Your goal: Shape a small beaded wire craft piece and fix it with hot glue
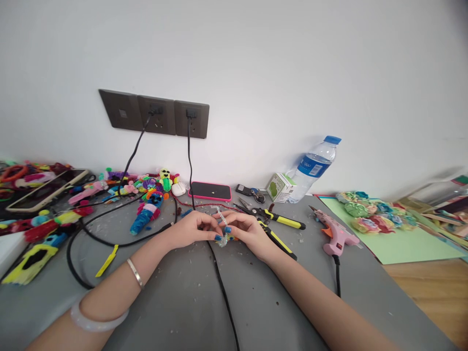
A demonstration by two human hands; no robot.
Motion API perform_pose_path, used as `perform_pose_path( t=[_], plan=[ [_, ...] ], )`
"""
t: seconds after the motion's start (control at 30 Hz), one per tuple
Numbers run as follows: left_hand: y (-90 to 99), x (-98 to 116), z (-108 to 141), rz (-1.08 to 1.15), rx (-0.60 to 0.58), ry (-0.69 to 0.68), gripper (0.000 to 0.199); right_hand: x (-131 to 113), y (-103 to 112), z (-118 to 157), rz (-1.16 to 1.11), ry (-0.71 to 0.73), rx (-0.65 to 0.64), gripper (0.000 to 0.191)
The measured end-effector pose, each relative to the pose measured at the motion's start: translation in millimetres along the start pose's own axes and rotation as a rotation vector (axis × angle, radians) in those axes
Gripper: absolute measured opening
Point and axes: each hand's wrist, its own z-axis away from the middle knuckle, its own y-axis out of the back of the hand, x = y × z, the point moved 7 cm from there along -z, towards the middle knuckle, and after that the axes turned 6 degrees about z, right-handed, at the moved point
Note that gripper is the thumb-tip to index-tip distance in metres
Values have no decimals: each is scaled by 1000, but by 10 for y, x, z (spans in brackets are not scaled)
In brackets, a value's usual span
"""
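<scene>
Above the grey tabletop (175, 292), both hands meet around a glittery, silvery-clear strand (222, 218) that looks like tinsel stem or small beads; which one, I cannot tell. My left hand (192, 229) pinches it from the left, thumb and fingertips together. On the other side, my right hand (252, 234) is closed on the same strand, which curves up between the fingertips and bunches below them. Something small with yellow and blue lies partly hidden beneath the right fingers. Just beyond the right hand are pliers (288, 220) with yellow-black handles, a second such handle (280, 241) beside them.
A pink glue gun (336, 236) rests at right, near a leaning water bottle (312, 168) and a small green-white box (281, 187). A pink-edged phone (210, 191) lies behind the hands. Black cables (223, 287) cross the table. Colourful pipe-cleaner figures (148, 212) crowd the left.
</scene>
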Motion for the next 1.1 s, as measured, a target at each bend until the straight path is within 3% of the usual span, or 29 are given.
perform_pose_path(
  t=[1.1],
  plan=[
    [-9, 24, 4, -8, -9, -4, 28, -9, -3, -3, 9, -4, 13, 17]
  ],
)
